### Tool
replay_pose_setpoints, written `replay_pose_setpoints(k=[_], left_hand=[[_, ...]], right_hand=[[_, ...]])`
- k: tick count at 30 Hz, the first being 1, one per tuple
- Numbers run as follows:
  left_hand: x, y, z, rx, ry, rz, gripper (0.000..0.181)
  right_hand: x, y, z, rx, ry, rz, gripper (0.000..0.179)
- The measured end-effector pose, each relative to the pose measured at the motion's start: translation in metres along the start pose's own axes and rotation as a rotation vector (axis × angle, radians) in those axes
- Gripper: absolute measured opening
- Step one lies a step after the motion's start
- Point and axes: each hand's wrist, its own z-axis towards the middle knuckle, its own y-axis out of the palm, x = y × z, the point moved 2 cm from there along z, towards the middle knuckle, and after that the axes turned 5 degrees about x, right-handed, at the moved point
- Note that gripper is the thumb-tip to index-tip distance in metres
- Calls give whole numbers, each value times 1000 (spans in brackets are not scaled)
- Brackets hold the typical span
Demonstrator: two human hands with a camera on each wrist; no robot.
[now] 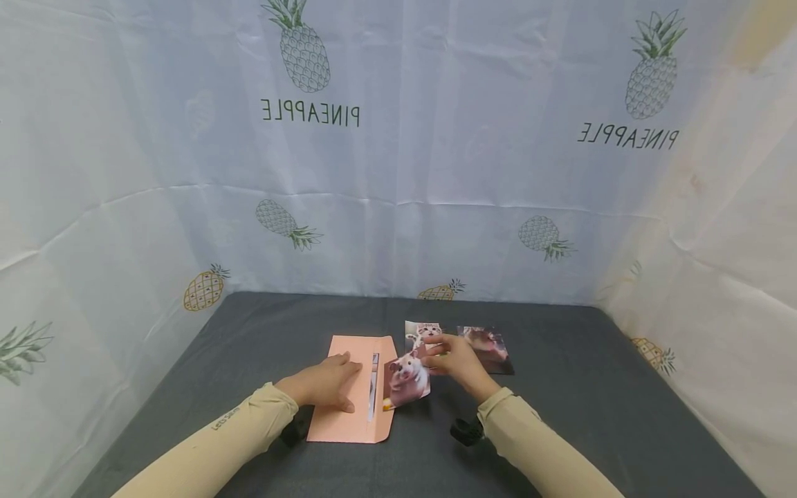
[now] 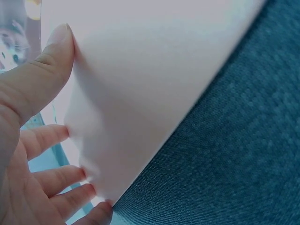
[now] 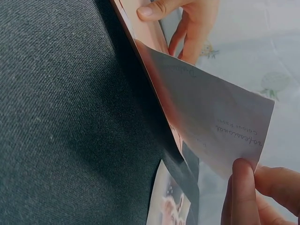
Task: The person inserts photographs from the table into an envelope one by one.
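Observation:
A pink paper envelope (image 1: 344,423) lies on the dark cloth, its long opening facing right and a strip of printed paper showing inside. My left hand (image 1: 326,382) rests on it with fingers spread; in the left wrist view the fingertips press into the pink paper (image 2: 140,93). Between thumb and fingers, my right hand (image 1: 457,360) pinches a photo of a white and brown hamster (image 1: 407,380) by its right edge. That photo tilts up, its left edge at the envelope's opening. Its pale back (image 3: 211,108) with faint writing shows in the right wrist view.
A kitten photo (image 1: 417,332) lies behind the right hand, partly covered. Another dark reddish photo (image 1: 488,346) lies to its right on the dark tabletop (image 1: 560,401). A white pineapple-print curtain (image 1: 398,159) hangs around the back and sides.

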Motion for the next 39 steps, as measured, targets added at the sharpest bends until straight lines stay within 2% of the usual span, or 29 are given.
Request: replay_pose_setpoints(k=[10,39], left_hand=[[0,-2,0,-8,-6,3,80],[-5,2,4,18,44,28,80]], right_hand=[[-2,7,1,12,19,0,41],[-3,15,4,-14,33,4,40]])
